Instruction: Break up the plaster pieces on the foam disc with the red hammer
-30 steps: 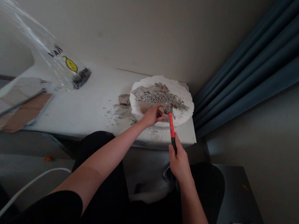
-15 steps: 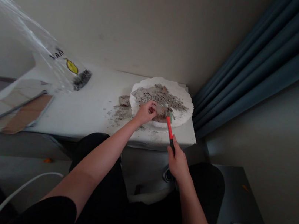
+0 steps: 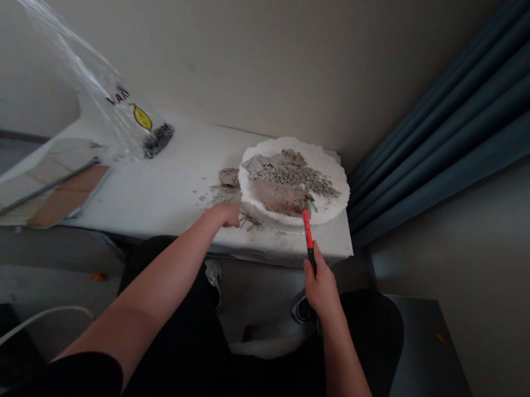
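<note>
So the bit that matters here is how the red-handled tool (image 3: 309,230) sits against the brown slab (image 3: 279,197). The right hand (image 3: 320,288) is lower centre-right of the frame, fingers clamped round the black end of the handle. From there the tool runs up and a touch to the left. Its long axis is nearly straight away from the person, and its small head lands at the slab's right end, touching it or as good as. The slab lies flat on the near side of the white disc (image 3: 340,193), long side going left to right, so tool and slab meet roughly crosswise. Behind the slab, further up the frame, there's a heap of grey rubble (image 3: 293,175) on the same disc.

The left hand (image 3: 225,214) is down on the worktop (image 3: 173,178), just left of the disc's near edge, right among the loose crumbs (image 3: 218,193) that have spilled there. Its fingers are curled under, knuckles up. Honestly can't tell if they're pinching anything or just resting. It's beside the slab but not touching, with the disc's rim between them. So the right hand is the one with any contact, through the tool, while the left is the closer bare hand, off the slab's left end.

Also around: a clear plastic bag (image 3: 110,102) at upper left, and a dark curtain (image 3: 456,121) on the right.
</note>
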`<state>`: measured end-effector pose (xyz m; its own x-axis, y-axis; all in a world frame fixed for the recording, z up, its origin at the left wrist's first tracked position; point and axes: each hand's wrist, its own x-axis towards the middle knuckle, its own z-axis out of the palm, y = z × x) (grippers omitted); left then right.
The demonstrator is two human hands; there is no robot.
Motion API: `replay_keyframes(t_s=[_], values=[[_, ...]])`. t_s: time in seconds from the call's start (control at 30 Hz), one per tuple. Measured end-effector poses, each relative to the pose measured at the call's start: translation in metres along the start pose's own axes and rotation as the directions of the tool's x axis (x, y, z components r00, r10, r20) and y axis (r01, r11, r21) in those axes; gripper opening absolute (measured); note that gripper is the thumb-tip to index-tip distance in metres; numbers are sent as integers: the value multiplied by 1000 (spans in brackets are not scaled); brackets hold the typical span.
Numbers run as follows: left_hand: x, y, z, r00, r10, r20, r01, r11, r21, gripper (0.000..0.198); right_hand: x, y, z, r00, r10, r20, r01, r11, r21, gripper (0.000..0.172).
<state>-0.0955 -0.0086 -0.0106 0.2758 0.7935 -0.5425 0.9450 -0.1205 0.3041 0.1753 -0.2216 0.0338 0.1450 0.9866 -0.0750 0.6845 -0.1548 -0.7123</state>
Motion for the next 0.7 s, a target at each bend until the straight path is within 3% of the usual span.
replay_keyframes(t_s=[0.1,0.23,0.4,0.7], values=[[15,-4,19,972,-1,-233,11,999,41,15,1,2,0,1000,-5,4,5,1000,19,60],[24,1,35,939,-39,-343,36,999,-15,21,2,6,2,1000,-15,13,15,999,34,60],[27,3,39,924,-68,-377,41,996,-79,11,2,9,4,1000,-22,8,22,999,41,61],[24,3,34,919,-52,-391,22,996,-81,15,3,12,4,999,-42,-4,42,998,41,60]])
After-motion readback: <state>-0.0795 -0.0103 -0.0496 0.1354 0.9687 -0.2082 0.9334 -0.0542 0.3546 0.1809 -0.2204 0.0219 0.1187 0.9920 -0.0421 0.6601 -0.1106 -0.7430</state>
